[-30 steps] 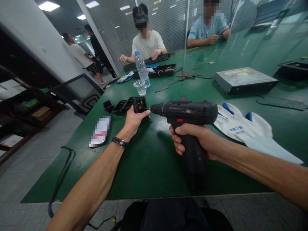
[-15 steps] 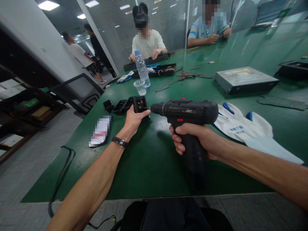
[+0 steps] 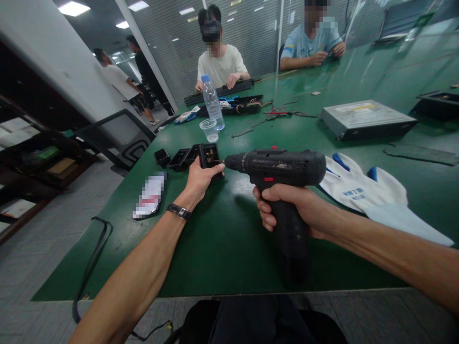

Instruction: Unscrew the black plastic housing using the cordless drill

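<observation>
My right hand (image 3: 287,205) is wrapped around the grip of a black cordless drill (image 3: 283,167), which points left and has a red switch on its side. A thin bit runs from its chuck into the open face of a small black plastic housing (image 3: 211,155) with brass-coloured parts inside. My left hand (image 3: 201,177) grips that housing, thumb along its lower front edge. Whether the bit touches a screw is too small to tell. Several similar black housings (image 3: 179,157) stand in a row just left of it on the green table (image 3: 222,248).
A phone (image 3: 149,196) lies left of my left wrist. Behind the housings stand a plastic cup (image 3: 209,130) and a water bottle (image 3: 213,102). White-and-blue gloves (image 3: 366,186) and a metal disc drive (image 3: 367,119) lie to the right. Two people sit across the table.
My hands, the drill and the housing hold nearly the same position. Across the table, one person's raised hand has come down onto the long black part.
</observation>
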Tool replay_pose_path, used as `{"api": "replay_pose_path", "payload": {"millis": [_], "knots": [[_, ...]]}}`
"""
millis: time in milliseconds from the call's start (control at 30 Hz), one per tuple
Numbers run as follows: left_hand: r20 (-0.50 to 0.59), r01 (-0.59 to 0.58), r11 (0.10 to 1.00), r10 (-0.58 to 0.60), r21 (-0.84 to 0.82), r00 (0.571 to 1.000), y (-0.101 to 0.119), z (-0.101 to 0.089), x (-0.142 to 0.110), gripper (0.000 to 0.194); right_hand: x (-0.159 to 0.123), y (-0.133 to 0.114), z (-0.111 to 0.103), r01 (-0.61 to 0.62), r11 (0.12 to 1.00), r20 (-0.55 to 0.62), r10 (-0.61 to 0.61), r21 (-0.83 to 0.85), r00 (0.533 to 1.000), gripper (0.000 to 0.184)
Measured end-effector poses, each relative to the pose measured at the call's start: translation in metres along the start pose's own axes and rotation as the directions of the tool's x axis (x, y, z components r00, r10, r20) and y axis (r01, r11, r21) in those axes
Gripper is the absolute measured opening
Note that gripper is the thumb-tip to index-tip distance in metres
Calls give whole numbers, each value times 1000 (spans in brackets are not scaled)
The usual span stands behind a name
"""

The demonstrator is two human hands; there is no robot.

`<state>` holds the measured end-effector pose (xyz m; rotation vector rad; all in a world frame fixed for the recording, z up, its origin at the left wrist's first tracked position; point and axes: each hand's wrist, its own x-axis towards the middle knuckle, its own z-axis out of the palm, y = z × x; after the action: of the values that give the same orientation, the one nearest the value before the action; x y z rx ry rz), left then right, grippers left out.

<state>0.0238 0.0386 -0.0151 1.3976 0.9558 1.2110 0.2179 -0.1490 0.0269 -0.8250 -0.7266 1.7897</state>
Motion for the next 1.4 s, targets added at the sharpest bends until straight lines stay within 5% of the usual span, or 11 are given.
{"api": "replay_pose_path", "payload": {"millis": [700,1000,1400], "knots": [[48,17,1000,-16,-20,999,5,-1,-2,52,1,2,-4,6,1000,26,-5,-8,1000,9],[158,174,960,-141,-219,977,19,-13,-4,44,4,1,-5,16,1000,47,-15,-13,999,9],[53,191,963,-184,-192,981,14,-8,1,67,3,0,-6,4,997,54,-8,72,999,12]]}}
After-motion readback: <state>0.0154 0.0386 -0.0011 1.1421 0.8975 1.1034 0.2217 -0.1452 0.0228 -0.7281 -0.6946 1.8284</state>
